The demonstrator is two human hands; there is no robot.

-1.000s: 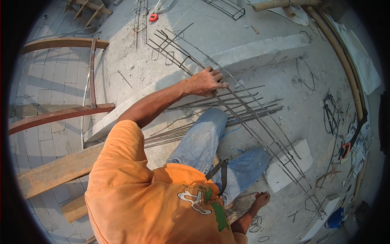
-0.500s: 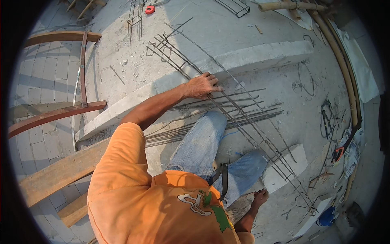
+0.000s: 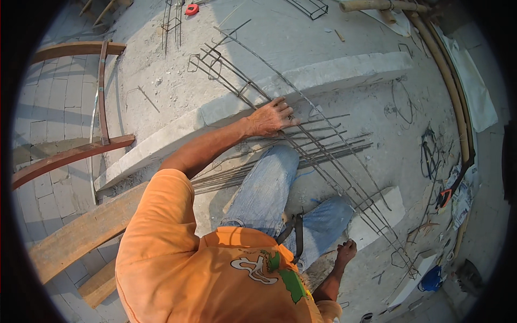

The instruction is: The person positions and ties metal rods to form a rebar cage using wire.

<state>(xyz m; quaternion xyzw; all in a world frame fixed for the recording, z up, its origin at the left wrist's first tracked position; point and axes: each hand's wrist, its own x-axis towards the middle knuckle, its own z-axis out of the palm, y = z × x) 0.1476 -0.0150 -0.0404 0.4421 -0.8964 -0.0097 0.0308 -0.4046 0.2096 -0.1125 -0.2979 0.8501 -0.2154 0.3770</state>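
Resting on a long rebar cage (image 3: 301,145), the left hand (image 3: 272,117) lies flat, fingers spread over its thin rusty bars, gripping nothing. The cage runs slantwise across the concrete floor (image 3: 323,43) and over a pale curb (image 3: 344,72), its square ties spaced along it. The right hand (image 3: 346,252) hangs half-curled, empty, near a white block (image 3: 377,215).
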